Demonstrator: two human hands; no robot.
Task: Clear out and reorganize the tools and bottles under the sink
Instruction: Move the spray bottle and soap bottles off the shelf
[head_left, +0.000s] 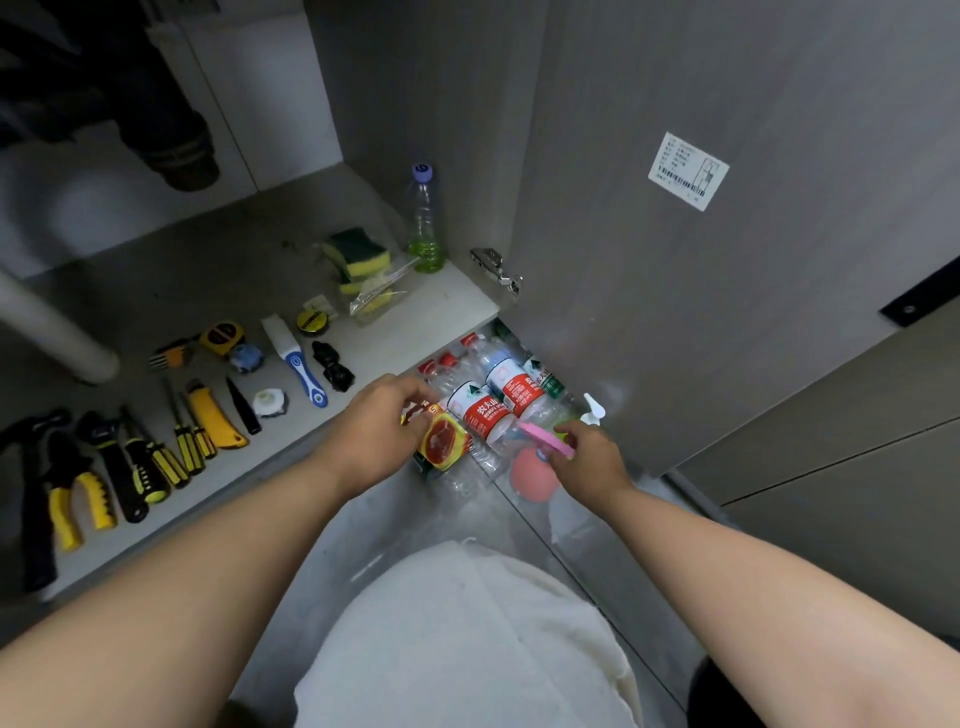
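**Sorting the bottles, with the tools already laid out**

The step in hand looks like the bottle half of the job. A row of yellow-and-black hand tools (156, 457) already lies in order along the pale cabinet floor (441, 312). At that floor's back right corner a clear plastic bottle of green liquid (426, 228) stands upright, with a bag of yellow-and-green sponges (358, 254) just beside it. The remaining bottles lie just in front of and below the floor's front edge, in what seems to be a clear plastic box (524, 519). Among them are several red-labelled clear water bottles (488, 410) lying on their sides and packed against one another.

Both forearms reach forward and down from the bottom of the view, converging on that heap. The left hand (382, 421) is palm down, with its fingers curled over the top of a small bottle with a yellow-and-red label (441, 441) at the heap's left end; it appears to grip it. The right hand (592, 460), at the heap's right end, pinches a flat pink plastic piece (540, 437). That piece may be the trigger of a spray bottle, though I cannot tell. A white pump nozzle (594, 410) pokes up just behind this hand.

The next move probably calls for lifting each item straight up out of the tight pack without dragging its neighbours. Each then needs a free spot on the cabinet floor, likely near the green bottle, away from the tool row.
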